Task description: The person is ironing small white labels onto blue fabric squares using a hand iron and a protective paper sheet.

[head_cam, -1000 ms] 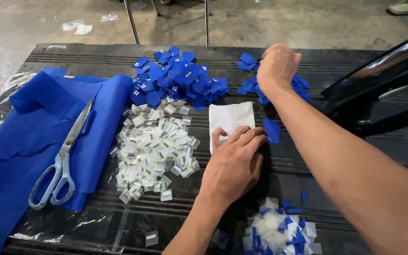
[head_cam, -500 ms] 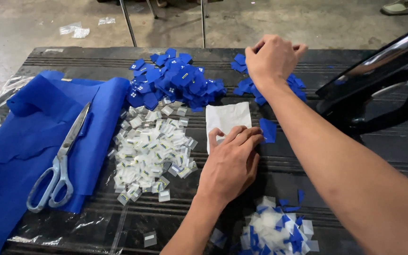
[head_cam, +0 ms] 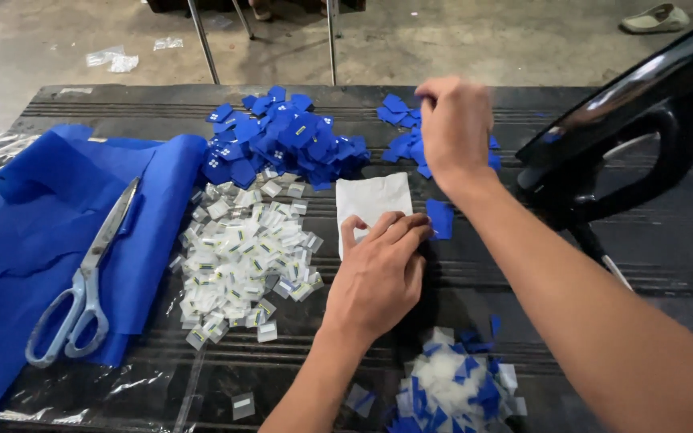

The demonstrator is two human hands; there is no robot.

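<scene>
White cloth (head_cam: 372, 200) is laid flat mid-table, just below the big blue pile (head_cam: 282, 144), and its lower edge is pressed by the fingertips of the left hand (head_cam: 380, 273), fingers held together. Beside those fingers a single blue patch (head_cam: 440, 218) is seen. Over the smaller blue pile (head_cam: 401, 136) the right hand (head_cam: 455, 128) is curled, fingers bunched; what is pinched cannot be told. Left of the cloth, white tags (head_cam: 242, 256) are heaped, and scissors (head_cam: 90, 281) are rested on blue fabric (head_cam: 34, 240).
</scene>
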